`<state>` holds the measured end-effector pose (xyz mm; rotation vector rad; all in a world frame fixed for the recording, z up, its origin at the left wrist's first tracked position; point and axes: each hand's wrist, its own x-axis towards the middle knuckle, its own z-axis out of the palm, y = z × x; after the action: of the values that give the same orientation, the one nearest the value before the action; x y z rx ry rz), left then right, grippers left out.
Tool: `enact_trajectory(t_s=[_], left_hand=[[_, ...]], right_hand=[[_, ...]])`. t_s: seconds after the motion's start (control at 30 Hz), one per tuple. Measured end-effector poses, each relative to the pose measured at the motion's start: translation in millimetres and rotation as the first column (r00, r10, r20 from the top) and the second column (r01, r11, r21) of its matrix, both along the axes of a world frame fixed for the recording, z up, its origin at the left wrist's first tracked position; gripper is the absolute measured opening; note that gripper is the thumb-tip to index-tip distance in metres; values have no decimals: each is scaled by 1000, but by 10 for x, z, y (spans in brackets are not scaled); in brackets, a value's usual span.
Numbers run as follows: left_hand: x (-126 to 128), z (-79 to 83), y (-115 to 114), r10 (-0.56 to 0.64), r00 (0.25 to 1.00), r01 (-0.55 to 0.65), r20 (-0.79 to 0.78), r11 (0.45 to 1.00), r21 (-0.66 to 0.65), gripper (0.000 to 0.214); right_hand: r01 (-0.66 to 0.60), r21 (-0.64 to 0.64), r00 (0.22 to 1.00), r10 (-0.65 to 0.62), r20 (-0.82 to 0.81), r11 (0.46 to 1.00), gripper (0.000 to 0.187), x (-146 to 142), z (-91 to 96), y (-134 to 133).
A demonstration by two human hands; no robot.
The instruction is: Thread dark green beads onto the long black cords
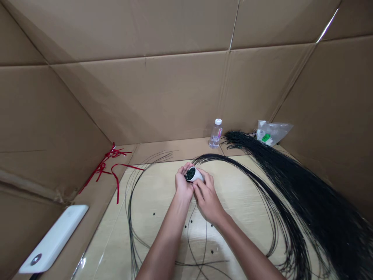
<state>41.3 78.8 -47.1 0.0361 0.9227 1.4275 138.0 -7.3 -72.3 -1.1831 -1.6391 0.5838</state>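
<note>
Cardboard walls (175, 97), pale tabletop (239, 202), white cup (196, 175)

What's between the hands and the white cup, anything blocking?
Nothing visible. The left hand and right hand both hold the white cup, fingers on either side, just above the table. The thin black strands loop on the table around and below the hands, not between them and the cup.

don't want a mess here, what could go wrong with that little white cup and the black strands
1. The white cup, held between left hand and right hand, is tipped sideways; the dark beads inside could spill. A few dark specks already lie on the table.
2. Loose black strands loop under both forearms; a wrist might snag and tangle them.
</note>
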Motion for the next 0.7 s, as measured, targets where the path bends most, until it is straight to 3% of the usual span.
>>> enact_trajectory(t_s=[0.43, 0.7], left_hand=[[-31, -2, 14, 18, 995, -16, 103, 1000, -21, 22], [-114, 105, 15, 37, 990, -32, 138, 999, -39, 26]], right_hand=[[-10, -20, 1000, 9, -7, 1000, 29, 35, -40, 20], [-54, -69, 978, 39, -207, 996, 24, 53, -6, 53]])
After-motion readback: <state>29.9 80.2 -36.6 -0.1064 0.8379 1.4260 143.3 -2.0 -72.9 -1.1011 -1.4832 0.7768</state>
